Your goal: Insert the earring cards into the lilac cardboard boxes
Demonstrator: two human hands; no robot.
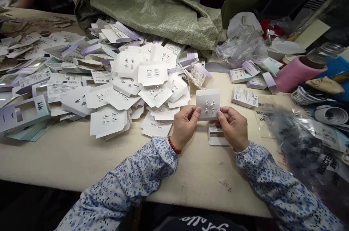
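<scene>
- Your left hand [184,125] pinches the left edge of a small white earring card [208,104], thumb in front and fingers [194,113] curled behind it.
- Your right hand [233,127] grips the card's right lower corner the same way, so both hands are closed on the 1 card.
- The card is held upright just above the counter [81,158], facing you, with what look like 4 small studs showing on it; its long axis runs from 9 to 3 o'clock between your hands, and neither hand is nearer than the other.
- Directly below the card, at 6 o'clock from it, a flat packaging piece [216,137] lies on the counter, partly hidden by your right hand.
- At 9 to 11 o'clock from your hands a loose pile of white cards [136,82] spreads across the counter.
- At 2 o'clock lies a printed backing card [244,97], and beyond the pile at 12 o'clock a green woven sack [163,9].
</scene>
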